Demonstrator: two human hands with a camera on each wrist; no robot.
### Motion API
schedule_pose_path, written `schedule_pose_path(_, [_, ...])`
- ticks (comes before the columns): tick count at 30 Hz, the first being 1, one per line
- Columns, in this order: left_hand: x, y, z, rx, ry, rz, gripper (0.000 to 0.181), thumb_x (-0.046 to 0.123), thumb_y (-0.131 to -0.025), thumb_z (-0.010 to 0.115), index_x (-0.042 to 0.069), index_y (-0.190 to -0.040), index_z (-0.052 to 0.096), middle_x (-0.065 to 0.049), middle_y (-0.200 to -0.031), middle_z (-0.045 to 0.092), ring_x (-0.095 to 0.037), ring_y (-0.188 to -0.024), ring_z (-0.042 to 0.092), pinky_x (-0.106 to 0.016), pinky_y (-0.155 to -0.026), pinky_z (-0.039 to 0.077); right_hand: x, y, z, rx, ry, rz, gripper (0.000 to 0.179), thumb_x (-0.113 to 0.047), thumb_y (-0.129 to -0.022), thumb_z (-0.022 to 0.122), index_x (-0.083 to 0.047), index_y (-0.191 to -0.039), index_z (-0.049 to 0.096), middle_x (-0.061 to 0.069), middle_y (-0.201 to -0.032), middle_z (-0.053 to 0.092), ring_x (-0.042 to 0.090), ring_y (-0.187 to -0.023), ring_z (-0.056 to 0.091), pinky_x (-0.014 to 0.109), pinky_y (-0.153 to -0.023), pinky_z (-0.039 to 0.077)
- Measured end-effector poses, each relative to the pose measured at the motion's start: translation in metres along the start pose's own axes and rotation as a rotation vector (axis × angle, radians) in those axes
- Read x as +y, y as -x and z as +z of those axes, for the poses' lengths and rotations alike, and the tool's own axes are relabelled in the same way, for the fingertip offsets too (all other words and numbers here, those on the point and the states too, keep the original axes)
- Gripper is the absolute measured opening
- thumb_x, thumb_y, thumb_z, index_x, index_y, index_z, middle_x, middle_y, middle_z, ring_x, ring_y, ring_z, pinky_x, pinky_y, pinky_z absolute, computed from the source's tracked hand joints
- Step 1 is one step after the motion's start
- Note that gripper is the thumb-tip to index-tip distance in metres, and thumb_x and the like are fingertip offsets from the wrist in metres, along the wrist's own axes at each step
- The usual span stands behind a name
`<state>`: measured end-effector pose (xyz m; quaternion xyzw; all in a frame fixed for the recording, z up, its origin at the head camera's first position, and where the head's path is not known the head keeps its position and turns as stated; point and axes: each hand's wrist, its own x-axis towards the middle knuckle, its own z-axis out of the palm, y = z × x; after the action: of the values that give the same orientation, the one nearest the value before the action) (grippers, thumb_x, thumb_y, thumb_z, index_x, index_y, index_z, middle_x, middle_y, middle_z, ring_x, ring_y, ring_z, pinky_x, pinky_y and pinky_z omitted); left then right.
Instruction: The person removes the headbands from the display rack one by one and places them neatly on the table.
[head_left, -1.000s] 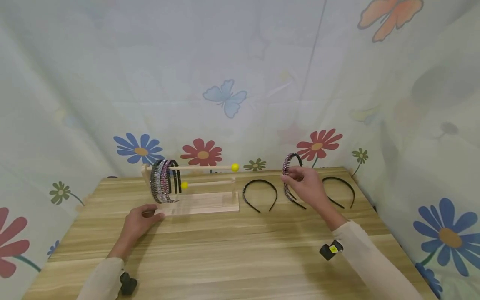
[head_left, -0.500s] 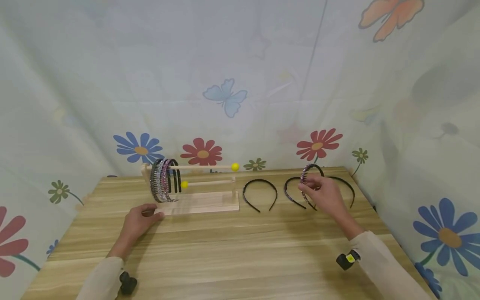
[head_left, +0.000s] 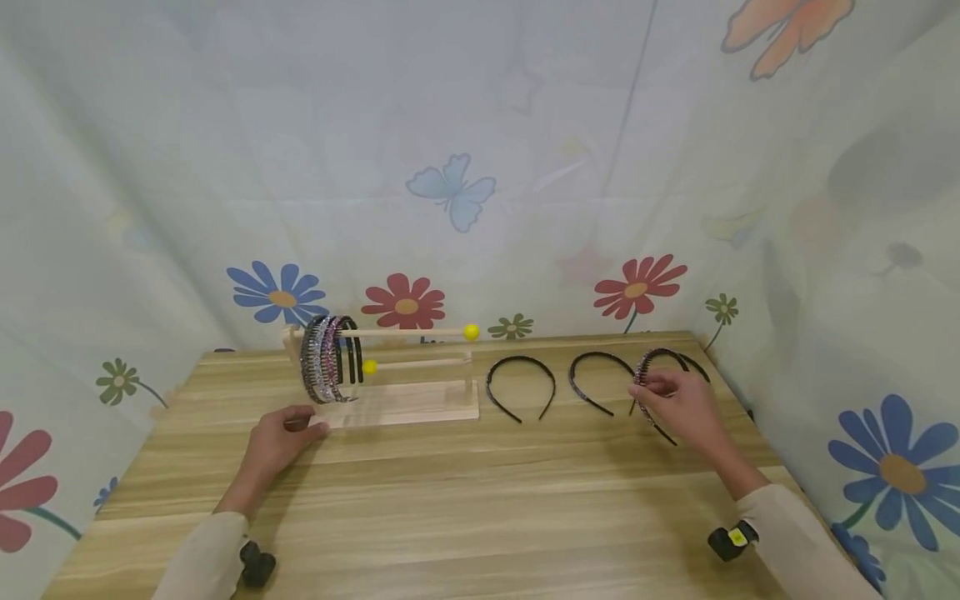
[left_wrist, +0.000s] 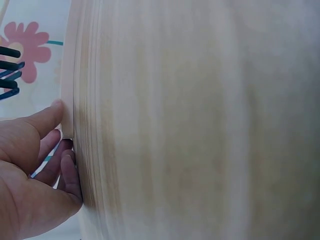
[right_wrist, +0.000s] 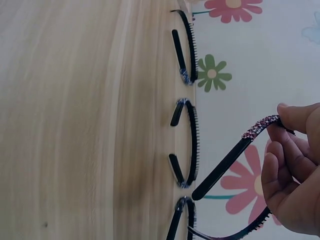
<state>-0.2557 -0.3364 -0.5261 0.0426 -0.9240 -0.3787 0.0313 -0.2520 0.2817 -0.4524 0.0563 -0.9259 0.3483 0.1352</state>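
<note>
My right hand (head_left: 693,412) pinches a black toothed headband (right_wrist: 222,169) with pink and silver stones, thumb against fingers on one side of its arc. It is held at the right, overlapping another headband (head_left: 697,367) that lies partly hidden behind the hand. At the left, my left hand (head_left: 277,446) grips the near left corner of a wooden headband stand (head_left: 420,406); in the left wrist view the thumb (left_wrist: 50,116) lies along the base edge, fingers curled at its end. Several glittery headbands (head_left: 324,360) hang on the stand's upper rod, bunched at its left end.
Two more black headbands lie right of the stand, one nearer (head_left: 521,359) and one farther along (head_left: 596,355). Yellow balls cap the upper rod (head_left: 471,332) and lower rod (head_left: 370,367). A floral curtain (head_left: 517,167) rises behind the wooden table (head_left: 465,508).
My right hand has moved right and slightly down with the headband, from above the middle loose headband to the rightmost one. My left hand stays at the stand's corner.
</note>
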Motion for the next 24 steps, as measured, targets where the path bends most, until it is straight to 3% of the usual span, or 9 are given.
schedule_pose_path(5, [0.0,0.0,0.0,0.008,-0.001,0.01,0.056,0.035,-0.095,0.076,-0.005,-0.132,0.063,-0.027,-0.128,0.067,-0.042,-0.115,0.065,-0.054,-0.094,0.054,0.011,0.008,-0.011,-0.016,0.04,0.018,0.049,-0.038,-0.095,0.074,0.006,-0.117,0.072,0.023,-0.106,0.074,0.037,-0.095,0.072,0.052,-0.078,0.059])
schedule_pose_path(24, [-0.003,0.0,0.0,0.011,-0.012,0.026,0.057,0.036,-0.095,0.075,-0.005,-0.133,0.063,-0.027,-0.127,0.067,-0.042,-0.114,0.066,-0.054,-0.094,0.054,0.042,0.039,-0.037,-0.17,0.128,0.112,0.047,-0.036,-0.095,0.074,0.008,-0.111,0.071,0.02,-0.097,0.076,0.038,-0.091,0.072,0.05,-0.074,0.058])
